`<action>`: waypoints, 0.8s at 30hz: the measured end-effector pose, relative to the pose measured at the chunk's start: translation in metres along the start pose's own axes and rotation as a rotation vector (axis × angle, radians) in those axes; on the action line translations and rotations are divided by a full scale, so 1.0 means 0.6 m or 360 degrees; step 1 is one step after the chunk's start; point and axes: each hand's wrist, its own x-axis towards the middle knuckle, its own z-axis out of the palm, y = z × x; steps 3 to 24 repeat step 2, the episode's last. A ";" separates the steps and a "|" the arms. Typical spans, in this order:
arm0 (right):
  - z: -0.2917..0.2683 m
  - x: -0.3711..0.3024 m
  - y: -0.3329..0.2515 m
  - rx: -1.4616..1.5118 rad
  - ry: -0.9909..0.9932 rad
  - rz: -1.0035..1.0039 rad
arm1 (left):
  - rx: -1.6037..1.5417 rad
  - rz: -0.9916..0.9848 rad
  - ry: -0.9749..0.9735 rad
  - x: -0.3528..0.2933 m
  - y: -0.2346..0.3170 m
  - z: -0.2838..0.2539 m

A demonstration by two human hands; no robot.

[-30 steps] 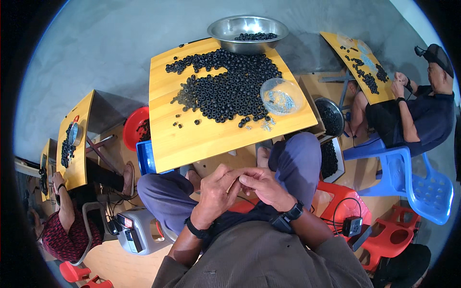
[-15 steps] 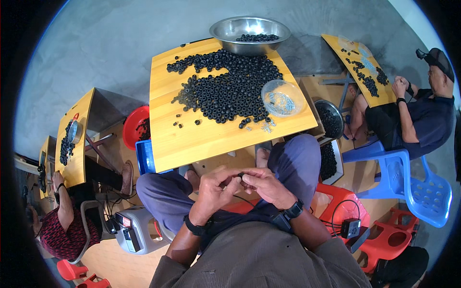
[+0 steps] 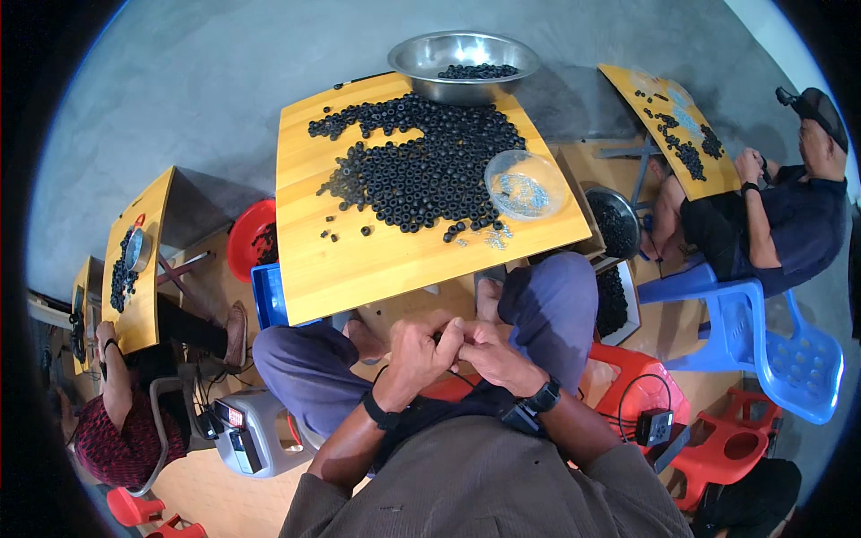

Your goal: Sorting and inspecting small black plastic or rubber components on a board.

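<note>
My left hand (image 3: 418,355) and my right hand (image 3: 496,355) meet above my lap, just short of the yellow table's front edge. Their fingers are closed together around a small black ring-shaped part (image 3: 438,337), mostly covered by the thumbs and fingers. On the yellow table (image 3: 359,278) lies a broad spread of the same black rings (image 3: 421,179), with a few loose ones near its front left. A clear round tub (image 3: 525,184) of small silvery pieces stands at the right, and more silvery pieces (image 3: 499,237) lie loose in front of it.
A steel basin (image 3: 464,65) with black parts stands at the table's far edge. Below it on the right are another basin (image 3: 613,224) and a box of black parts (image 3: 613,305); a red basin (image 3: 252,240) and blue crate (image 3: 270,293) are left. People sit at side tables, one on a blue chair (image 3: 753,332).
My hands have closed in tighter, the left thumb now upright against the right fingers. The black part, plainer between the fingertips before, is now mostly covered.
</note>
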 end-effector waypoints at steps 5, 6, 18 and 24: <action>-0.008 -0.004 0.007 0.0002 -0.0030 -0.0016 | -0.0077 -0.0089 -0.0059 0.003 0.017 0.005; -0.008 -0.004 0.007 0.0002 -0.0030 -0.0016 | -0.0077 -0.0089 -0.0059 0.003 0.017 0.005; -0.008 -0.004 0.007 0.0002 -0.0030 -0.0016 | -0.0077 -0.0089 -0.0059 0.003 0.017 0.005; -0.008 -0.004 0.007 0.0002 -0.0030 -0.0016 | -0.0077 -0.0089 -0.0059 0.003 0.017 0.005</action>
